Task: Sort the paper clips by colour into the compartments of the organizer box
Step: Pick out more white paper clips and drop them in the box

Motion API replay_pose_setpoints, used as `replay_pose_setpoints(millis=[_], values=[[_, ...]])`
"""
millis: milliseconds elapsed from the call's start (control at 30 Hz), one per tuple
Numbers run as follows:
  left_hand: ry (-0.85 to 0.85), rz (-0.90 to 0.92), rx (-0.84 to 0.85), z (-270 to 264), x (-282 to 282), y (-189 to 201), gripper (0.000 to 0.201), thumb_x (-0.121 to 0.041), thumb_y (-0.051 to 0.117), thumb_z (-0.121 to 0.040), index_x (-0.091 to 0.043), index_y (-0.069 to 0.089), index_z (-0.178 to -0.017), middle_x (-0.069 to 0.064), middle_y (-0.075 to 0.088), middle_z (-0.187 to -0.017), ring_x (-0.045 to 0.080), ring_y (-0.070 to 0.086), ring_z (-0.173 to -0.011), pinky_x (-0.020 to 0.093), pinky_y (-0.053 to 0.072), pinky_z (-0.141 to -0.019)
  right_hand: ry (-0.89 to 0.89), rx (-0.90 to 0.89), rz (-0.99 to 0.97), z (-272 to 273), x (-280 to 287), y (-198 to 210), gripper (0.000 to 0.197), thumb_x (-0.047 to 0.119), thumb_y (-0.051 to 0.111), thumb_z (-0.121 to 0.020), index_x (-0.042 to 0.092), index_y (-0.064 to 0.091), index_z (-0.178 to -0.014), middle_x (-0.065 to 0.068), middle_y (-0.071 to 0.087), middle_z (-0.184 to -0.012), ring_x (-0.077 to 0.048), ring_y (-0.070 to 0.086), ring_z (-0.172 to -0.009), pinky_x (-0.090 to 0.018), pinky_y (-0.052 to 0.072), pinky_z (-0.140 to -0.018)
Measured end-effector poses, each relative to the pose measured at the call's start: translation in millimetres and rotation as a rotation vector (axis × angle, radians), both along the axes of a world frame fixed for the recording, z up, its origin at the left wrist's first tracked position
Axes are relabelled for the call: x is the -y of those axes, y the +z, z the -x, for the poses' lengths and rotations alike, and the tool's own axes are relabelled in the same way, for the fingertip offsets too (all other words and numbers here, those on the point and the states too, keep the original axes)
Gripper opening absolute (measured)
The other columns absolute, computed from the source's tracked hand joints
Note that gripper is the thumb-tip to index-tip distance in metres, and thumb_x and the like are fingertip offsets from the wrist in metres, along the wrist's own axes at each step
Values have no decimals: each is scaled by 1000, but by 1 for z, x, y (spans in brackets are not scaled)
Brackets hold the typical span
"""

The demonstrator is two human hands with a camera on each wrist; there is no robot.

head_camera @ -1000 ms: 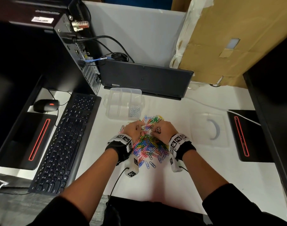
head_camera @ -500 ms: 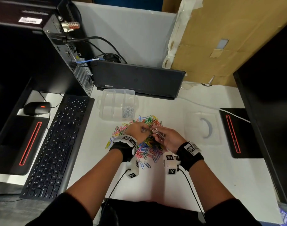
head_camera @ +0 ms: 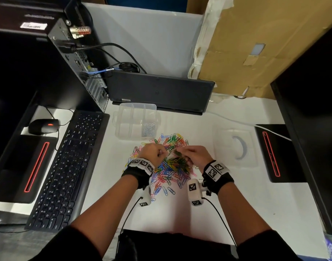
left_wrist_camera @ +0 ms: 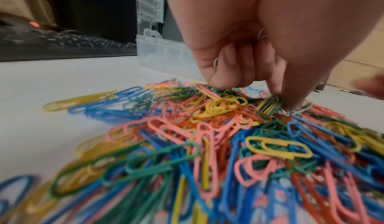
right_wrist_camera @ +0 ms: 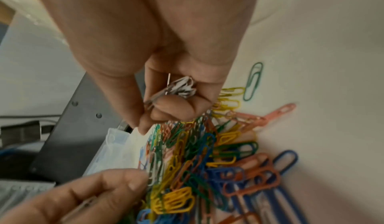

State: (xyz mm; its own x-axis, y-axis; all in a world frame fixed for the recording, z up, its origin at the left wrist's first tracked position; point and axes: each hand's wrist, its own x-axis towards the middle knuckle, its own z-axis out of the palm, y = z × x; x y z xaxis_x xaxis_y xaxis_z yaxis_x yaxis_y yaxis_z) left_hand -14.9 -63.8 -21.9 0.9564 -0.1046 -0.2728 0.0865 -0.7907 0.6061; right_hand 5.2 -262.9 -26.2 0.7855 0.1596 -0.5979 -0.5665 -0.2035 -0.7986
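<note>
Mixed-colour paper clips (head_camera: 169, 162) lie heaped on white surface (head_camera: 108, 185), just in front of clear organizer box (head_camera: 137, 122); its front-right compartment has silver clips (head_camera: 148, 129). Right hand (right_wrist_camera: 166, 73) over pile w/ fingers curled round a silver/white clip bunch (right_wrist_camera: 182, 87). Left hand (left_wrist_camera: 245, 50) fingers curled, silver clips tucked inside, tips down into pile. Keyboard (head_camera: 67, 166) to left.

A white desk (head_camera: 246, 213) stands against a pale grey partition wall (head_camera: 142, 44). Left of the desk's middle lies a black keyboard (head_camera: 67, 166), with a black mouse (head_camera: 42, 126) beyond it. Brown cardboard (head_camera: 265, 44) leans at the desk's far right.
</note>
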Motion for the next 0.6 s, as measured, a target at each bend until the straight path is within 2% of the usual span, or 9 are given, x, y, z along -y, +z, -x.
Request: replay_pose_setpoints(millis=[100, 167, 233, 300, 333, 367, 433, 533, 600], values=[[3, 16, 15, 0, -3, 0, 12, -21, 64, -89, -16, 75, -89, -9, 59, -71, 9, 53, -65, 23, 48, -67, 131, 92, 113, -2, -5, -3, 17, 8, 64, -92, 14, 76, -102, -4, 75, -84, -11, 58, -63, -19, 47, -53], [1, 41, 2, 2, -3, -2, 11, -21, 66, -88, -17, 76, -90, -10, 59, -71, 8, 53, -66, 22, 46, -68, 238, 211, 239, -2, -9, -5, 17, 13, 64, -91, 20, 77, -101, 1, 76, -93, -9, 63, -75, -18, 49, -64], [16, 102, -2, 4, -3, -5, 10, -21, 67, -88, -17, 76, -91, -9, 61, -67, 5, 53, -61, 19, 46, -67, 347, 360, 382, -3, -13, -4, 15, 22, 70, -88, 21, 78, -100, 8, 74, -99, -2, 63, -88, -13, 45, -81], [30, 165, -17, 5, -3, -6, 10, -21, 68, -88, -17, 76, -92, -2, 63, -64, 10, 57, -58, 15, 43, -66, 393, 435, 413, -2, -17, -1, 14, 24, 73, -85, 20, 79, -97, 8, 74, -97, -2, 63, -91, -16, 45, -88], [30, 187, -32, 5, -4, -8, 10, -21, 67, -89, -16, 75, -92, 4, 63, -63, 13, 58, -57, 13, 41, -65, 394, 459, 412, -2, -18, 0, 12, 24, 74, -84, 19, 79, -94, 7, 75, -94, -4, 65, -90, -20, 48, -89], [29, 211, -47, 5, -4, -8, 10, -20, 67, -90, -14, 74, -92, 8, 59, -59, 9, 57, -54, 12, 40, -65, 389, 484, 411, -2, -19, 1, 10, 23, 75, -83, 18, 79, -91, 6, 76, -91, -7, 66, -88, -24, 50, -89], [26, 251, -70, 6, -4, -6, 11, -18, 65, -91, -10, 73, -93, 8, 48, -55, 2, 49, -51, 7, 38, -65, 397, 505, 418, -3, -18, 2, 10, 24, 76, -83, 17, 79, -89, 3, 76, -90, -10, 67, -86, -28, 51, -88], [33, 261, -97, 6, -5, -4, 16, -24, 63, -92, -13, 73, -97, 2, 56, -64, 11, 51, -62, 17, 40, -65, 412, 463, 416, -5, -16, 2, 19, 30, 75, -85, 15, 79, -94, -1, 75, -95, -13, 66, -91, -28, 50, -89], [71, 298, -113, 6, -5, 0, 17, -26, 64, -92, -12, 73, -97, -12, 57, -63, -3, 51, -60, 11, 39, -62, 389, 421, 408, -6, -13, 0, 26, 38, 74, -85, 15, 79, -97, -1, 75, -97, -13, 66, -92, -28, 49, -88]])
